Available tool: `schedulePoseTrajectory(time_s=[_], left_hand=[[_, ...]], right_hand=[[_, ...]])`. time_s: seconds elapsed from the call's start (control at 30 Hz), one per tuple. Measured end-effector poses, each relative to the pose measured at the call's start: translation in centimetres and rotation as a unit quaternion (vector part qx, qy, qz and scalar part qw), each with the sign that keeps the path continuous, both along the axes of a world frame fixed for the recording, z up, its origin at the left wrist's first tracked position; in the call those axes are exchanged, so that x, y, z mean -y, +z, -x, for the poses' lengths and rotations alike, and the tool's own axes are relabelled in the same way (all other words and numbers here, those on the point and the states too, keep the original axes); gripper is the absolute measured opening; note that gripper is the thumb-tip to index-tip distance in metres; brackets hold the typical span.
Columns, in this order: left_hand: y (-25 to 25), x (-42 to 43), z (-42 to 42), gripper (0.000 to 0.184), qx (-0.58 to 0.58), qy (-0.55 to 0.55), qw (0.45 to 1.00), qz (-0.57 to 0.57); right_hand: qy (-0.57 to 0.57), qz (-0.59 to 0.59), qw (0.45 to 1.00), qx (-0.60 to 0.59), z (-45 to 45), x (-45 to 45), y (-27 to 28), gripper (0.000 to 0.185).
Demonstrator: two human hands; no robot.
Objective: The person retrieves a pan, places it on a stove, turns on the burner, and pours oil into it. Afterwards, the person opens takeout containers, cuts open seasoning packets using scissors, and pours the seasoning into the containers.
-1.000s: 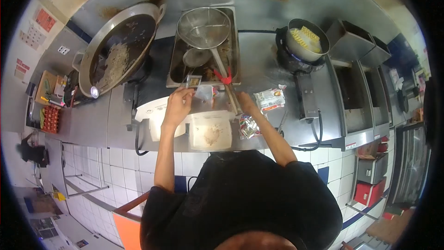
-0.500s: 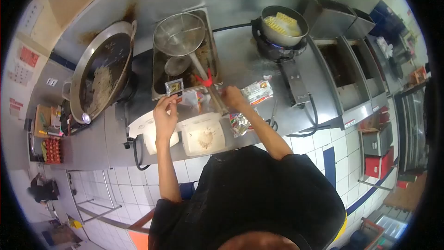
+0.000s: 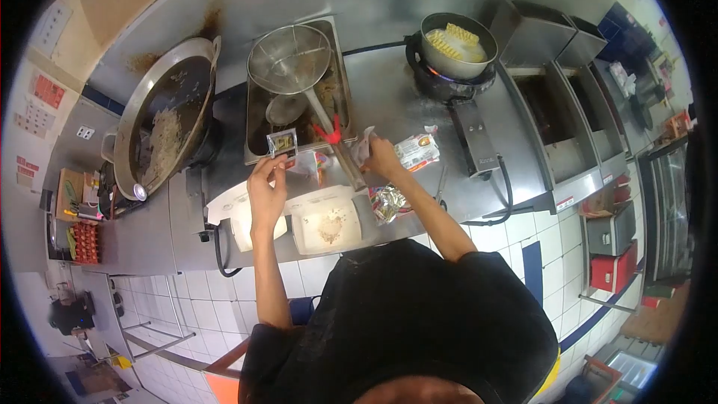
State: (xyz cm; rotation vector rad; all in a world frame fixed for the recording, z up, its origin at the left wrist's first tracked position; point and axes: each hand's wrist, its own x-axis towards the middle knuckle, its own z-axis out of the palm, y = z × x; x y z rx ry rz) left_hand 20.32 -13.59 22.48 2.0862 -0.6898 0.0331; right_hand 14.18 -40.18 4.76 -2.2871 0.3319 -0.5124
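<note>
My left hand (image 3: 268, 191) pinches a small clear-and-dark seasoning sachet (image 3: 282, 144) above the front edge of the metal tray. In my right hand (image 3: 383, 158) is a whitish packet (image 3: 363, 147), partly covered by the fingers. Just right of that hand lies a white, red-marked wrapper (image 3: 417, 151). A crumpled silvery wrapper (image 3: 389, 203) rests nearer to me, under the right forearm. Between my hands runs the handle of a wire strainer (image 3: 290, 60), tied with red. Another small packet (image 3: 320, 167), with red print, lies beside my left hand.
Open white takeaway boxes (image 3: 349, 238) line the counter's front edge. A pot (image 3: 473, 69) with noodle blocks (image 3: 461, 34) sits over a lit burner. At left stands a large wok (image 3: 137, 93) with pale food inside. Scissors (image 3: 442, 188) lie at right; a person (image 3: 71, 314) is far left.
My right hand has shifted slightly, and the whitish packet in it now shows clearly. The left hand stays almost still with its sachet.
</note>
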Motion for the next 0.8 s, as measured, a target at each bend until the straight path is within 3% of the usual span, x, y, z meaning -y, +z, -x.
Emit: schedulePoseTrajectory(time_s=[0.23,0.47,0.6,0.67,0.8], left_hand=[[1.4,1.6,0.8,0.021,0.001,-0.010,1.000,-0.003],[1.6,3.2,0.8,0.019,0.005,-0.012,1.000,0.022],[0.3,4.2,0.4,0.015,-0.010,-0.016,0.999,0.048],[-1.5,4.9,-0.6,0.011,-0.057,-0.027,0.990,0.126],[0.0,7.0,1.1,0.024,-0.195,-0.050,0.960,0.194]], right_hand=[[0.003,0.061,0.997,0.055,1.5,-0.1,1.6,0.013],[0.045,0.051,0.996,0.061,3.0,1.0,4.9,0.010],[-0.037,-0.012,0.994,0.106,2.2,1.9,3.0,0.017],[-0.078,-0.037,0.987,0.134,1.5,2.3,2.4,0.021],[-0.139,-0.062,0.976,0.158,2.6,2.2,1.7,0.034]])
